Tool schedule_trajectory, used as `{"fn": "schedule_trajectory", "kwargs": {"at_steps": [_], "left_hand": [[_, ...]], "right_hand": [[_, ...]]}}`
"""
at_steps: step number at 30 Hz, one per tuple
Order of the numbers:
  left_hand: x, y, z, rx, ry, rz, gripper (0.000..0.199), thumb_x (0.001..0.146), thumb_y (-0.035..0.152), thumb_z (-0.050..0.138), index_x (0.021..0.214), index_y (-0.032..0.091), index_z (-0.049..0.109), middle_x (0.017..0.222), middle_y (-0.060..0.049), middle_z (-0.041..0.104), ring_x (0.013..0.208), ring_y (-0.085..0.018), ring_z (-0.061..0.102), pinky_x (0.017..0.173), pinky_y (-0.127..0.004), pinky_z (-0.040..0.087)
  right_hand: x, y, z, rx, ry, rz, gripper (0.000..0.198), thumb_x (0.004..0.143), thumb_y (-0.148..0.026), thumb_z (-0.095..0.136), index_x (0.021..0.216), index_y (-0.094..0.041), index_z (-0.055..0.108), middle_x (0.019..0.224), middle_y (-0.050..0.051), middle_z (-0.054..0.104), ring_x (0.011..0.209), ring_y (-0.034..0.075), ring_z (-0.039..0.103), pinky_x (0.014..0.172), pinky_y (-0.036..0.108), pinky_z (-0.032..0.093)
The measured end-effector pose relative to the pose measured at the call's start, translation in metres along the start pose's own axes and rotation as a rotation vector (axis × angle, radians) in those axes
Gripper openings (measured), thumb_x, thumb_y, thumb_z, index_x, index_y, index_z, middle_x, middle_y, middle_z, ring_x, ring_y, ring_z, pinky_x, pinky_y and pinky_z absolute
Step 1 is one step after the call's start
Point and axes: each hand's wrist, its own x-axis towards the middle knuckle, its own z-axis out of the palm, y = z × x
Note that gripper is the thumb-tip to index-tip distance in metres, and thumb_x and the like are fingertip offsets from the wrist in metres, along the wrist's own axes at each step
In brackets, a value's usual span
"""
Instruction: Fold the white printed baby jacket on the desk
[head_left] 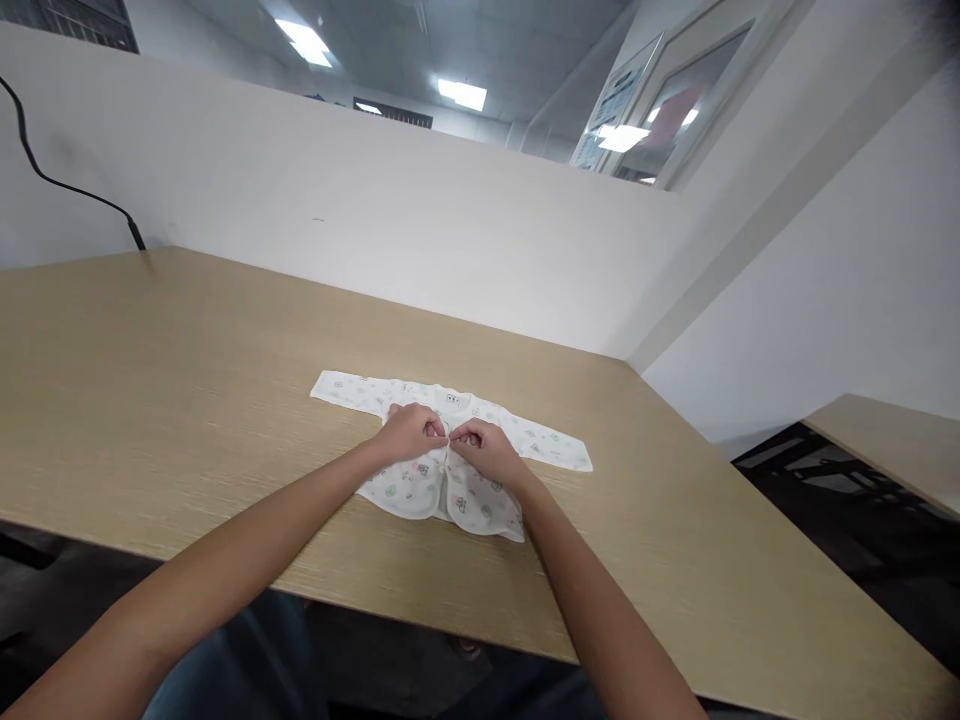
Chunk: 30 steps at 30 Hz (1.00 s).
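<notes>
A small white baby shirt [484, 500] with a scattered print lies spread face up on the table, its sleeves stretched out to both sides. The neckline points away from me, and the front edges part below my hands. My left hand [412, 432] pinches the left front edge near the upper middle. Just beside it, my right hand [486, 448] pinches the right front edge, the fingertips of both hands almost meeting. Whatever small fastening lies between the fingertips is hidden.
The shirt rests on a wooden table [225, 400] backed by a low white partition [420, 230]. A black cable [75, 188] hangs at the far left. Another wooden surface [892, 440] stands at the right, beyond the table's edge. My legs are under the front edge.
</notes>
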Motion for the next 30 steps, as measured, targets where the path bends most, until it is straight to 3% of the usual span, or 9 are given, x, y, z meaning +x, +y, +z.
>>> {"fn": "schedule_trajectory", "kwargs": {"at_steps": [12,22,26,30], "left_hand": [[-0.0005,-0.0039,0.0026,-0.081,0.005,0.117,0.005,0.079,0.022,0.070,0.079,0.022,0.074,0.078,0.003,0.069,0.074,-0.013,0.061,0.076,-0.027,0.039],[-0.0009,-0.0055,0.0017,-0.061,0.028,0.220,0.012,0.079,0.018,0.066,0.080,0.023,0.077,0.075,0.002,0.069,0.071,-0.013,0.059,0.074,-0.026,0.041],[-0.0015,-0.0053,0.0022,-0.062,0.038,0.275,0.014,0.083,0.023,0.064,0.078,0.022,0.077,0.073,0.001,0.069,0.070,-0.013,0.059,0.071,-0.026,0.040],[-0.0017,-0.0043,0.0031,-0.073,0.060,0.241,0.022,0.086,0.038,0.064,0.075,0.022,0.075,0.074,0.000,0.070,0.072,-0.015,0.060,0.070,-0.027,0.041]], "right_hand": [[0.0007,0.0016,0.0006,0.033,0.004,-0.039,0.015,0.076,-0.031,0.067,0.084,-0.019,0.072,0.080,0.002,0.063,0.072,0.015,0.050,0.068,0.030,0.040],[0.0008,0.0023,0.0028,-0.010,0.025,-0.165,0.014,0.079,-0.033,0.069,0.079,-0.020,0.064,0.081,0.001,0.061,0.074,0.016,0.051,0.069,0.030,0.040],[0.0013,0.0031,0.0024,-0.020,0.009,-0.155,0.015,0.080,-0.034,0.069,0.079,-0.020,0.065,0.081,0.002,0.062,0.074,0.016,0.052,0.069,0.030,0.041],[0.0015,0.0023,0.0020,-0.010,0.015,-0.136,0.011,0.078,-0.031,0.070,0.079,-0.020,0.067,0.082,0.002,0.064,0.074,0.016,0.054,0.068,0.030,0.042]]}}
